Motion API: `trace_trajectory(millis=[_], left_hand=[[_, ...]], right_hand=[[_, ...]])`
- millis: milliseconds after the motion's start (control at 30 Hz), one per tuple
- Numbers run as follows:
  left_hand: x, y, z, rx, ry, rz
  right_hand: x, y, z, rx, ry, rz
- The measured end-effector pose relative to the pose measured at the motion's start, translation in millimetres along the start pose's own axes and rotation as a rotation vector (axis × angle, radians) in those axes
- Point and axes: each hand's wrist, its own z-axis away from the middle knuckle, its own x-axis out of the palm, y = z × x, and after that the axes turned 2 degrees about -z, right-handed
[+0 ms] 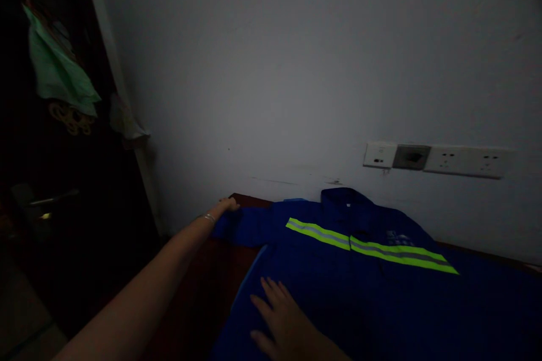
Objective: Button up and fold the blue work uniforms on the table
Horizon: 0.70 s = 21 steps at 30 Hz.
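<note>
A blue work jacket [372, 282] with a yellow-green reflective stripe [368, 245] across the chest lies spread flat on a dark wooden table [203, 293], collar toward the wall. My left hand [227, 205] reaches far out to the end of the jacket's sleeve at the table's back left, fingers closed on the cuff; a thin bracelet sits on that wrist. My right hand [282, 313] lies flat on the jacket's lower front, fingers stretched out and apart, holding nothing.
A pale wall [296, 67] stands right behind the table, with a row of sockets and a switch plate [436, 159]. A dark door [55, 180] with a metal handle stands at the left, a green cloth [59, 70] hanging on it.
</note>
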Motion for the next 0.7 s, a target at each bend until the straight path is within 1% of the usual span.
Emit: trace_trajectory(millis=[100,167,200,233,333,400,433,533,633,700], left_hand=[[31.7,42.1,6.0,0.018,-0.137,-0.057],[47.4,63.8,15.2,0.048,-0.173,-0.096],[53.0,73.9,20.6,0.105,-0.160,-0.135],[56.8,84.3,26.1,0.196,-0.118,-0.181],[60.7,122.9,41.8,0.587,0.104,-0.287],[60.6,156.4,51.8,0.785,0.220,-0.293],[60.9,174.6,57.2,0.854,0.248,-0.291],[65.8,227.0,75.4,1.023,0.273,-0.278],[77.4,267.1,95.3,1.132,0.254,-0.204],[88.0,286.9,107.3,1.169,0.209,-0.109]], right_hand=[[22.4,-14.6,-20.0,-0.020,-0.047,-0.040],[33.6,-19.5,-24.9,-0.012,-0.023,-0.049],[37.1,-21.1,-25.7,-0.012,-0.003,-0.052],[39.1,-22.3,-25.9,-0.015,0.013,-0.054],[36.2,-25.5,-24.5,-0.034,0.020,-0.051],[28.1,-27.7,-21.0,-0.054,0.012,-0.032],[22.4,-28.6,-17.5,-0.071,0.007,-0.018],[-0.6,-29.7,4.6,-0.125,-0.002,0.039],[-32.2,-26.2,46.2,-0.140,-0.023,0.090],[-56.4,-19.6,82.6,-0.094,-0.013,0.108]])
